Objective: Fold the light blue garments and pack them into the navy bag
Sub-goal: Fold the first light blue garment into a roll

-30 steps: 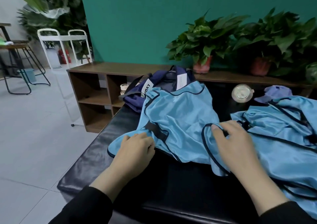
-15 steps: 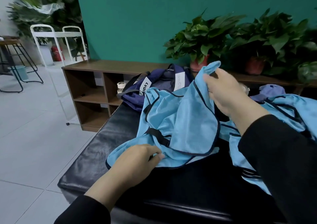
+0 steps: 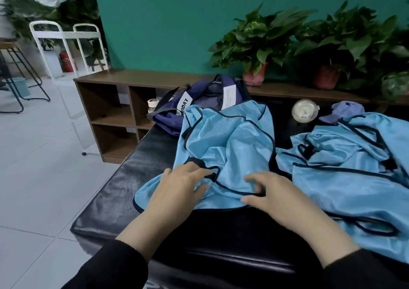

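Fingers first: the left hand (image 3: 179,189) lies flat on the near corner of the light blue vest (image 3: 223,155), fingers straight and a little spread, pressing the black strap and trim down. The right hand (image 3: 270,193) has come down beside it, thumb and fingers loosely spread over the dark-edged hem; its fingertips are blurred, so whether they pinch the fabric I cannot tell.

Half a second ago that right hand held a flap of the vest high in the air. Now the flap lies folded across onto the body of the garment. To my eye one fold is made and being smoothed, with more to do before packing.

The vest is shiny, thin, piped in navy and still rumpled, lying on the black bench (image 3: 124,182). Its far edge overlaps the open navy bag (image 3: 199,98) behind it. To the right, a heap of further light blue garments (image 3: 345,162) sits unfolded, near the vest, with a strip of bench showing between them.
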